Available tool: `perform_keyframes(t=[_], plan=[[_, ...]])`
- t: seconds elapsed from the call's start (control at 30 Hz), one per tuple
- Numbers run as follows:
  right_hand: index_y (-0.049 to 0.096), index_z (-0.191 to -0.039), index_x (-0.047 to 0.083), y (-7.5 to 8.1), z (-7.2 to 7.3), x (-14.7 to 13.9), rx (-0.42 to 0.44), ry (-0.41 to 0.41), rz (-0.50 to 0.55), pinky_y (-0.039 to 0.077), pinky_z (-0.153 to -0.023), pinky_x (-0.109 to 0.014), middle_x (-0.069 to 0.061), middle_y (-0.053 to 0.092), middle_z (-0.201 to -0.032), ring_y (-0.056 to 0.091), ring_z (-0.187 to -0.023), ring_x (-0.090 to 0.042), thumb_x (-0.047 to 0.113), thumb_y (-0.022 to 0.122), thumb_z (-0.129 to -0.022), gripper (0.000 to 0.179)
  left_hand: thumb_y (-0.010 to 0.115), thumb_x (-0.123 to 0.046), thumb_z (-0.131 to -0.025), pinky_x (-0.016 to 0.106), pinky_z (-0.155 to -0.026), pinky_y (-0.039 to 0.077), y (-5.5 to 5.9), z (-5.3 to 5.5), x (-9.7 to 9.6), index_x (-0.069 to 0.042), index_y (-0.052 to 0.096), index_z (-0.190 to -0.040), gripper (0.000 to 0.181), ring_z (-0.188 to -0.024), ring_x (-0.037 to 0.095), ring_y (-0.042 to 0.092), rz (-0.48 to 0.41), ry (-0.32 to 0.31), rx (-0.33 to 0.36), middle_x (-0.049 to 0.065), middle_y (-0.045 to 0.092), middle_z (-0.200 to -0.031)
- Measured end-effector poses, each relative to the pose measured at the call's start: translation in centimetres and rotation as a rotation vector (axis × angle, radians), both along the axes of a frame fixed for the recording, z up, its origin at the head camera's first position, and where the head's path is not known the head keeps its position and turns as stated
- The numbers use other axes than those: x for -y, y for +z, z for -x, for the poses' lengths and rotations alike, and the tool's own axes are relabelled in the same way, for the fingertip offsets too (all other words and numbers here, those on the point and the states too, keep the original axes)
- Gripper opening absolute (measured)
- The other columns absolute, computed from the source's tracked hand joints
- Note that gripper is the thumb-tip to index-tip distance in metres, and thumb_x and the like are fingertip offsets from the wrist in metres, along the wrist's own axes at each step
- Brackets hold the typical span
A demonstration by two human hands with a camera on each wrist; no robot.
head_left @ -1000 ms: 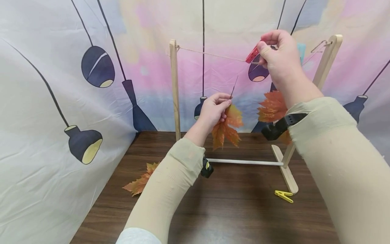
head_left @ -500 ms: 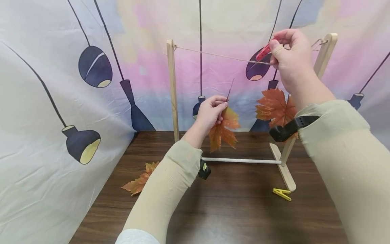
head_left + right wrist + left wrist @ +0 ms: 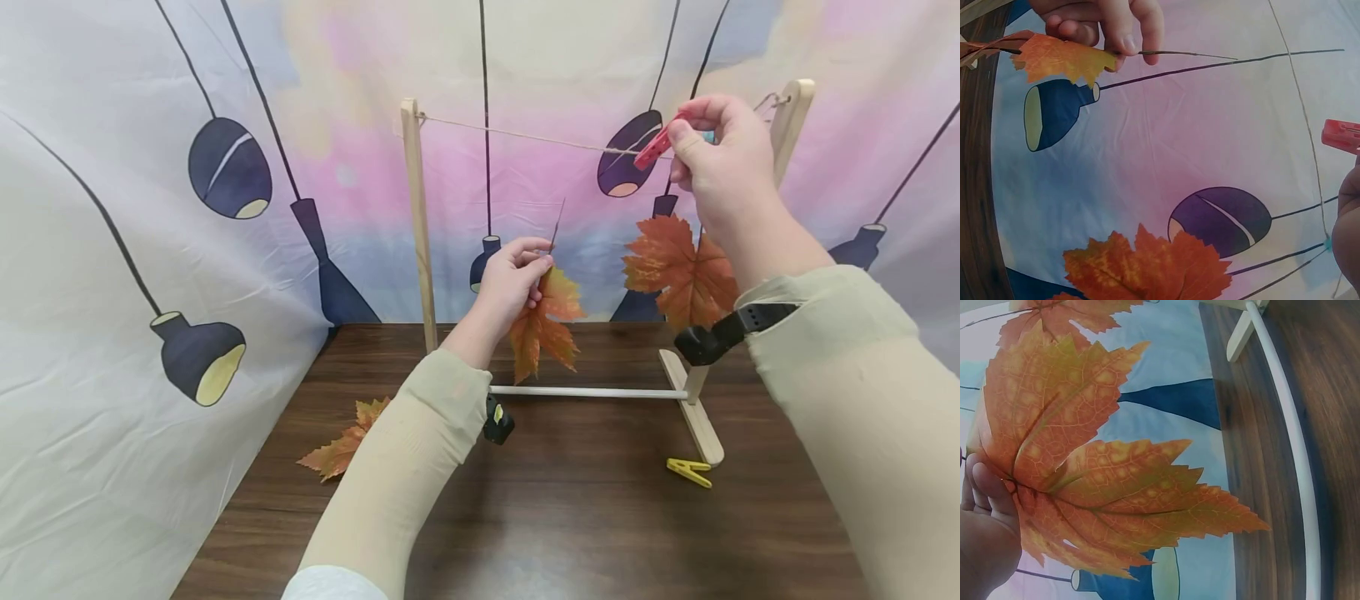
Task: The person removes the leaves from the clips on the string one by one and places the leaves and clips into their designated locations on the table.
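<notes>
Against pastel lamp-printed cloth (image 3: 555,50), the right hand (image 3: 723,158), pinching a red plastic clothespin (image 3: 653,148), has shifted rightward along the beige string (image 3: 525,135). The left hand (image 3: 510,273) pinches an orange-yellow lobed leaf (image 3: 544,329) below, still unclipped.

Toward the tabletop's (image 3: 585,533) back edge, a hand could pass beneath the string (image 3: 525,133), through the gap between the held leaf (image 3: 551,325) and the hanging leaf (image 3: 682,271); the left hand (image 3: 510,279) and right hand (image 3: 727,158) flank it. Lower down, the white rod (image 3: 592,392) bars the way. In front of that, there is room between the loose leaf (image 3: 345,446) by the left edge and the yellow clothespin (image 3: 688,472) near the wooden foot (image 3: 701,425), the left sleeve (image 3: 401,467) overhanging part.
</notes>
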State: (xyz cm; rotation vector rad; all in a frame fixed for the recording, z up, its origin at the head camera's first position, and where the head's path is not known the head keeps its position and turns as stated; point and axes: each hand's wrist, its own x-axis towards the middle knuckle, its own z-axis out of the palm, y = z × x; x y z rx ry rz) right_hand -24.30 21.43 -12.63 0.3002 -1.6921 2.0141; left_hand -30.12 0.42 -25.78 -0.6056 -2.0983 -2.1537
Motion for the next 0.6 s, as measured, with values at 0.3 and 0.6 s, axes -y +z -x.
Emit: perform_keyframes(t=[0.3, 0.6], plan=[[0.052, -0.112, 0.012, -1.5, -0.7, -0.9, 0.066, -0.052, -0.208, 0.047, -0.056, -0.017, -0.004, 0.048, -0.099, 0.050, -0.060, -0.014, 0.021, 0.065, -0.085, 0.031, 0.061, -0.011, -0.092, 0.023, -0.044, 0.041, 0.2, -0.4, -0.3, -0.008, 0.062, -0.117, 0.025, -0.047, 0.012, 0.044, 0.011, -0.015, 0.021, 0.006, 0.061, -0.097], [0.050, -0.127, 0.012, -3.0, -1.3, -1.2, 0.107, -0.101, -0.343, 0.049, -0.064, -0.017, -0.002, 0.051, -0.107, 0.054, -0.067, -0.014, 0.030, 0.062, -0.087, 0.045, 0.061, -0.009, -0.091, 0.023, -0.043, 0.040, -0.6, -0.7, 0.1, -0.008, 0.064, -0.115, 0.024, -0.046, 0.013, 0.044, 0.019, -0.002, 0.028, 0.006, 0.062, -0.093]])
